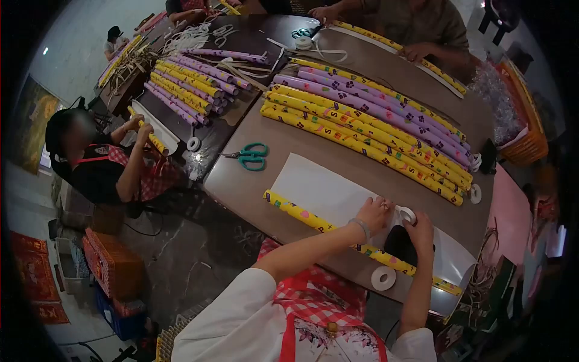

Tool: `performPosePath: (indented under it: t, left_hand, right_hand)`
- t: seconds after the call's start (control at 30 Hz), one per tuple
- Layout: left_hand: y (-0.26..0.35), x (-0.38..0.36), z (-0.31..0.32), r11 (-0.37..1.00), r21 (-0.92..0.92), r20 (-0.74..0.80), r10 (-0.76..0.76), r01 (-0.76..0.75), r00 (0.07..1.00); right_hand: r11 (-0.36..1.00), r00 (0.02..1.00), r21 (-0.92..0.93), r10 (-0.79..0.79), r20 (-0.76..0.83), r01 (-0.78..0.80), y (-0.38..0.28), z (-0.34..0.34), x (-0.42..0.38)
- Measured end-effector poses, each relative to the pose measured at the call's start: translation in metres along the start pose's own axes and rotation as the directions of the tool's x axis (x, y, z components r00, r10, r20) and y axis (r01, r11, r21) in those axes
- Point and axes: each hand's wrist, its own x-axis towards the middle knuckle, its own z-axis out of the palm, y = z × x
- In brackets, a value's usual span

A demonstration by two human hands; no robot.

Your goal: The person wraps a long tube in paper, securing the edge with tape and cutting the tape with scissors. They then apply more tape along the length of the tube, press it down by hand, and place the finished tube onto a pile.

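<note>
My left hand (373, 215) and my right hand (420, 231) meet over a white tape roll (406, 213), and both grip it just above the table. Under them a long yellow patterned wrapped roll (304, 218) lies along the near edge of a white paper sheet (322, 188). A dark object (398, 244) sits on the table below my right hand, partly hidden. A second white tape roll (383, 278) lies close to the table's near edge.
Teal scissors (251, 156) lie left of the sheet. Several yellow and purple wrapped rolls (368, 123) are stacked across the brown table (241, 187). A seated person (102, 163) at left and another person (416, 27) at the far side handle rolls. An orange basket (525, 130) stands at right.
</note>
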Motion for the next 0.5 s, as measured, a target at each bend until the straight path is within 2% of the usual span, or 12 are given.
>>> performPosePath:
  t: [0.07, 0.17, 0.23, 0.5]
  left_hand:
    - [0.002, 0.001, 0.002, 1.0, 0.001, 0.004, -0.006, 0.006, 1.0]
    - [0.002, 0.003, 0.004, 1.0, 0.012, 0.024, -0.017, 0.016, 1.0]
    - [0.001, 0.004, 0.004, 0.999, 0.027, 0.028, -0.02, 0.019, 0.999]
    - [0.003, 0.006, -0.005, 0.996, -0.056, 0.123, -0.062, 0.069, 0.99]
  right_hand:
    - [1.0, 1.0, 0.024, 0.013, 0.014, -0.013, 0.0, -0.002, 0.0]
    - [0.999, 0.998, 0.002, -0.048, -0.038, 0.048, 0.008, 0.007, 0.001]
    - [0.999, 1.0, -0.029, -0.02, 0.002, 0.02, 0.009, 0.007, 0.002]
    - [0.997, 0.994, 0.04, -0.061, -0.092, 0.065, 0.008, 0.009, -0.001]
